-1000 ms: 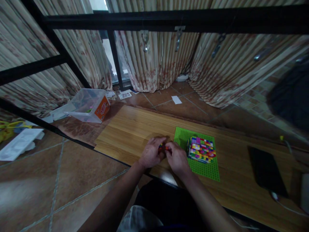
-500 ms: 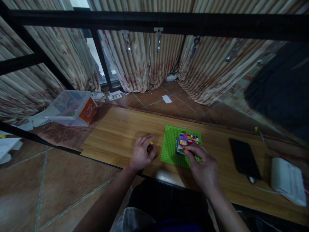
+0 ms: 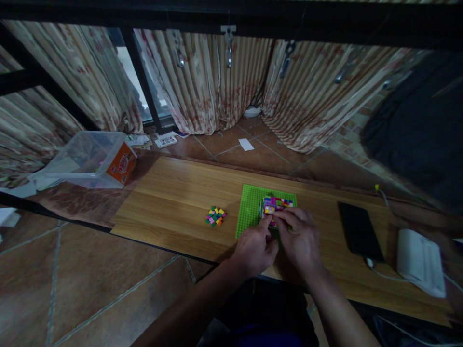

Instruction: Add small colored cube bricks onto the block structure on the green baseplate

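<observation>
A small block structure of many-coloured building bricks stands on a green studded baseplate. My left hand is at its near left side, index finger stretched to the bricks and the other fingers curled in. From the right, my right hand reaches the same near side, thumb and finger pinched on a building brick that is mostly covered by the fingertips. The fingertips of both hands almost meet there, hiding the front of the structure. Left of the baseplate lies a small pile of loose bricks.
A clear plastic bin with an orange label is beyond the left end of the wooden board. To the right lie a black phone on a cable and a white box-shaped device. Curtains hang behind.
My left hand has moved right, from over the loose bricks to the structure, uncovering the pile. My right hand stays at the structure's near side. The view has shifted slightly.
</observation>
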{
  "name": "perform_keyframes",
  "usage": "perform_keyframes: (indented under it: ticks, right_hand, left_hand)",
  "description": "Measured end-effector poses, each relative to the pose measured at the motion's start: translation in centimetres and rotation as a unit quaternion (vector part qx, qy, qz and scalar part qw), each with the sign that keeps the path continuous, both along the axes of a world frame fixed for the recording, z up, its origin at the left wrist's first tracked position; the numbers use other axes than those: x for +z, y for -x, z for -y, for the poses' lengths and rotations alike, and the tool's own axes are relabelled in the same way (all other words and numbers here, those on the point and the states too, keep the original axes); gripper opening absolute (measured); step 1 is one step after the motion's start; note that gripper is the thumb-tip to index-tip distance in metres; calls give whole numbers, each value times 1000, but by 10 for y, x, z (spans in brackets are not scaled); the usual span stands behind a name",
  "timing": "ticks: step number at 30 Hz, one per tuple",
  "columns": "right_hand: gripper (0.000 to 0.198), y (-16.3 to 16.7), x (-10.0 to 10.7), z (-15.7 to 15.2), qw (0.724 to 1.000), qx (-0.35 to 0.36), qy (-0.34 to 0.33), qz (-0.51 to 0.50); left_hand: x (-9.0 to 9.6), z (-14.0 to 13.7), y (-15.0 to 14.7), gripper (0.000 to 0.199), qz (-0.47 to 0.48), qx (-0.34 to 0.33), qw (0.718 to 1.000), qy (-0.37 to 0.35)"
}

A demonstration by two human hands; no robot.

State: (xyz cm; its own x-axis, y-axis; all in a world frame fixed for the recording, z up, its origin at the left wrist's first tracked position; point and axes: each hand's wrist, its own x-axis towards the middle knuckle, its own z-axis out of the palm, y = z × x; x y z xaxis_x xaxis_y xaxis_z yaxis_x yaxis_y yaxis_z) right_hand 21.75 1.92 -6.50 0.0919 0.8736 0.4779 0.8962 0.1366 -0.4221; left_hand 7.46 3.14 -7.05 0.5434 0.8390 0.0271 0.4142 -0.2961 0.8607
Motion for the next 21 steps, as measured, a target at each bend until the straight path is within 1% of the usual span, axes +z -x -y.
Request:
perform_keyframes:
  ticks: [5, 9, 14, 21]
  right_hand:
    - [21, -2, 2, 3, 999, -6, -3, -51]
    - [21, -6, -1, 7, 996, -12, -23, -87]
    - [21, -4, -3, 11, 997, -7, -32, -71]
    - [23, -2, -3, 11, 998, 3, -19, -54]
  left_hand:
    - [-3, 1, -3, 65, 34, 5, 998, 43]
    - [-11, 7, -4, 73, 105, 0, 990, 93]
    - [-20, 14, -7, 85, 191, -11, 966, 175]
    - [-20, 16, -11, 91, 238, -6, 941, 238]
